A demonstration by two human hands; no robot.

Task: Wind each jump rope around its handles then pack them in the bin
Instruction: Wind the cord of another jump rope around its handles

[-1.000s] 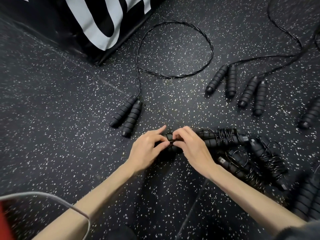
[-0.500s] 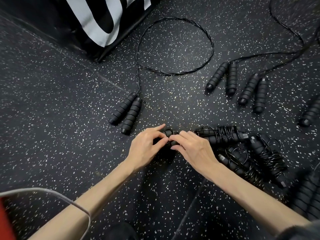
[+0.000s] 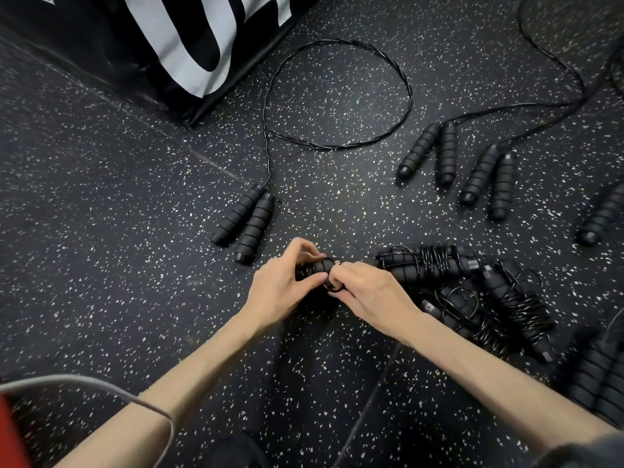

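Head camera looks down on a black rubber floor flecked with white (image 3: 135, 231), where both hands meet over one black jump rope with ribbed foam handles (image 3: 315, 267). The left hand (image 3: 282, 287) curls its fingers and thumb round the handles, holding them low over the floor. The right hand (image 3: 366, 292) pinches a small loop of thin black cord (image 3: 332, 288) between thumb and forefinger, right against the handle end; the other fingers of that hand are folded under, and how they lie cannot be told. Just right of the hands lies a pile of wound black jump ropes (image 3: 472, 292), cord wrapped round their paired handles. Beyond the hands, an unwound black rope with paired handles (image 3: 244, 221) lies on the floor, its cord looping in a wide ring. Two more handle pairs (image 3: 462, 167) lie to the upper right, cords trailing off. A black box with white lettering (image 3: 175, 38) stands at the upper left.
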